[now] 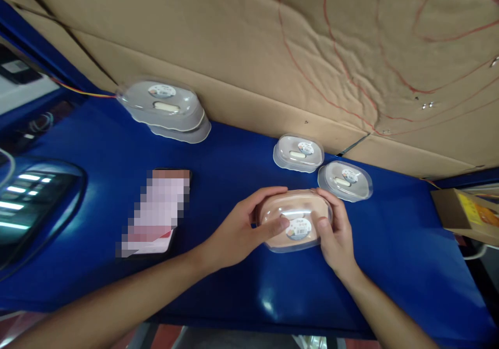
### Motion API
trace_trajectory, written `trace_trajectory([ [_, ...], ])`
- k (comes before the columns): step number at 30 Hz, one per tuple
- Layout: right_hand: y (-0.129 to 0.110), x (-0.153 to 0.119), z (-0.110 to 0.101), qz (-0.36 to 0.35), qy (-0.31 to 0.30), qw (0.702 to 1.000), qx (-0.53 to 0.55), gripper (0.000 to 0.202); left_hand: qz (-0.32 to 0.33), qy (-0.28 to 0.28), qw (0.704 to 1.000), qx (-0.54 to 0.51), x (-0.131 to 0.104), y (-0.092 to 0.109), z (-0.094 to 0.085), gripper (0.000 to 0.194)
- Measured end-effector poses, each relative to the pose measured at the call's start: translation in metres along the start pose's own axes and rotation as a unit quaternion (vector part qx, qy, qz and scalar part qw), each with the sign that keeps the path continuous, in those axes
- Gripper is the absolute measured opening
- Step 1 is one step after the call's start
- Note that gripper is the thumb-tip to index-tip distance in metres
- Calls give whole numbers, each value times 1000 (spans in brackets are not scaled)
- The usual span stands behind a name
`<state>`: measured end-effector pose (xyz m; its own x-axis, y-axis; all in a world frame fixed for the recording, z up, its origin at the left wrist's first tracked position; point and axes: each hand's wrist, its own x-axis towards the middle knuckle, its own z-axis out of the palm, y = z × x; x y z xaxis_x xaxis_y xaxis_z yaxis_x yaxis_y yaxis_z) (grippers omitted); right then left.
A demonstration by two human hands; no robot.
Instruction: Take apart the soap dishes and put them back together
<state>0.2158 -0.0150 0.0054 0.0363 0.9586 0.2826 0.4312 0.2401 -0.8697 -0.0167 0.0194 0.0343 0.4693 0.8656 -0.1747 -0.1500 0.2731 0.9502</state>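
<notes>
Gripping a lidded peach box (292, 204) right of centre, the left hand (244, 224) and right hand (336, 234) pinch its ends, thumbs on top, other fingers curled along the far edge. Step in hand appears to be handling the closed box; any next move calls for even two-handed support. Beyond sit two grey boxes (345, 183); far left, a grey stack (166, 111).

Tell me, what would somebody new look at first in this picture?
Probably the pinkish container with its clear lid, held between the left hand and right hand above the bright blue table. Next might be the phone lying to the left, its screen blurred into blocks. Behind, near the brown cardboard, a stack of grey containers stands out at the left.
</notes>
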Motion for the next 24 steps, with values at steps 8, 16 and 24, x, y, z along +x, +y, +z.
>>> trace_trajectory([
  [8, 14, -3, 11, 4, -99, 994, -44, 58, 49, 146, 977, 147, 14, -3, -23, 47],
  [16, 14, 2, 7, -57, -139, 978, -147, 46, 198, 292, 788, 505, 27, 17, -75, 43],
  [24, 12, 3, 11, -132, -172, 954, -206, 37, 253, 196, 712, 626, 22, 11, -36, 47],
])
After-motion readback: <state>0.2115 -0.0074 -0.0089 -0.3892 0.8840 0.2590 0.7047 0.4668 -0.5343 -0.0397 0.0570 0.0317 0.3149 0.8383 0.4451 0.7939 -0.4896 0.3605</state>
